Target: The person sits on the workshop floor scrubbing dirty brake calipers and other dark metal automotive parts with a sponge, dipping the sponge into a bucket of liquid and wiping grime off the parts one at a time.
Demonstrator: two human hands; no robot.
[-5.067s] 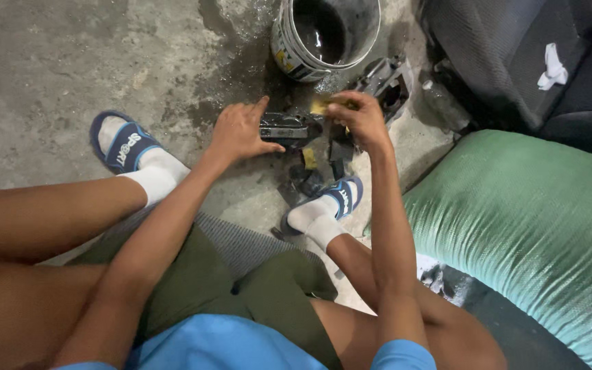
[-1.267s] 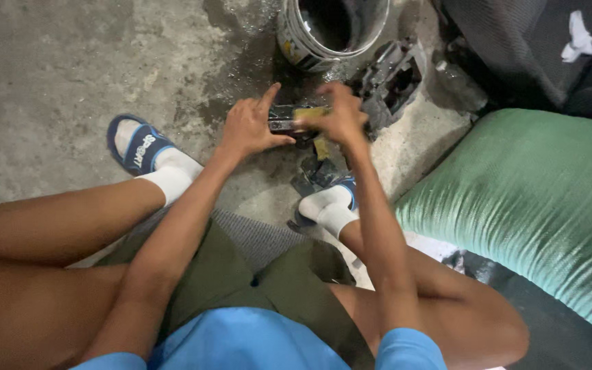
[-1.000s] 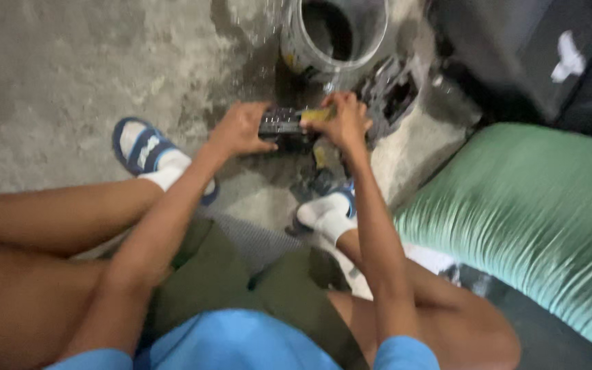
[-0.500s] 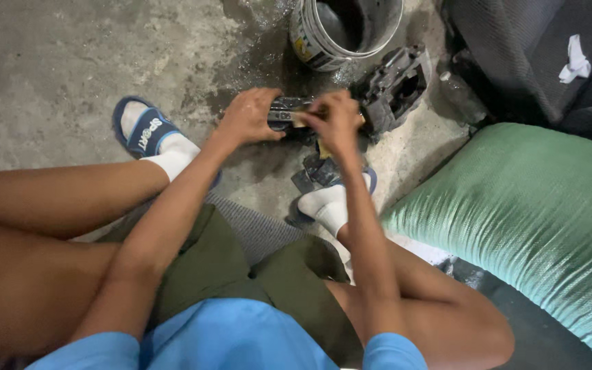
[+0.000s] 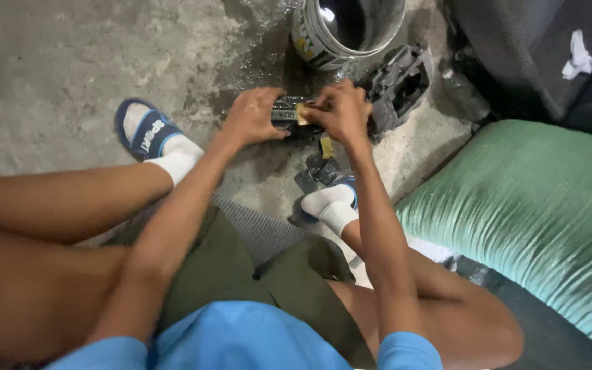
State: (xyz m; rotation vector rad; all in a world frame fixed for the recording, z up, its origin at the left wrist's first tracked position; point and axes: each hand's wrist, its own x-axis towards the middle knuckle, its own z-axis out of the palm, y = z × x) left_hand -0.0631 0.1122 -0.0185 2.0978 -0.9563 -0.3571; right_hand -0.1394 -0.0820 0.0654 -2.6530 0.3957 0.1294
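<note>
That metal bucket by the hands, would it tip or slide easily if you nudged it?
The bucket looks wide and squat, so probably hard to tip. It seems to hold dark liquid, so likely heavy and apt to slosh. The concrete floor around it looks wet, so it might slide a little.

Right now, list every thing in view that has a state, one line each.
Left hand: gripping the dark metal part.
Right hand: pressing a small yellow piece on that part.
Bucket: upright, open, dark inside.
Black casting: lying on the wet floor, untouched.
Green sack: full, lying on its side.
</note>
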